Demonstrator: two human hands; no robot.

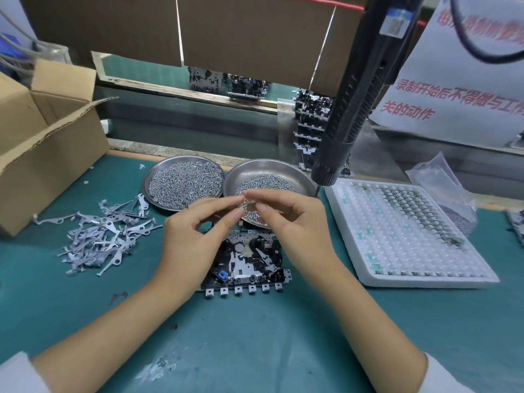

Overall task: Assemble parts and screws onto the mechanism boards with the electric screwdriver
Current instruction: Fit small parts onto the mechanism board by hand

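I'm mid screw-pick: left hand (192, 231) and right hand (295, 222) meet, fingertips pinching a screw (246, 200) above the board (246, 262) at 6 o'clock. Next I must seat it, then grab the screwdriver (354, 109) hanging at 1 o'clock.

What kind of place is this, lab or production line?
Most likely a factory assembly station. A hanging electric screwdriver, two metal dishes of screws, a loose pile of stamped metal levers and a mechanism board on a green mat, with more boards stacked behind.
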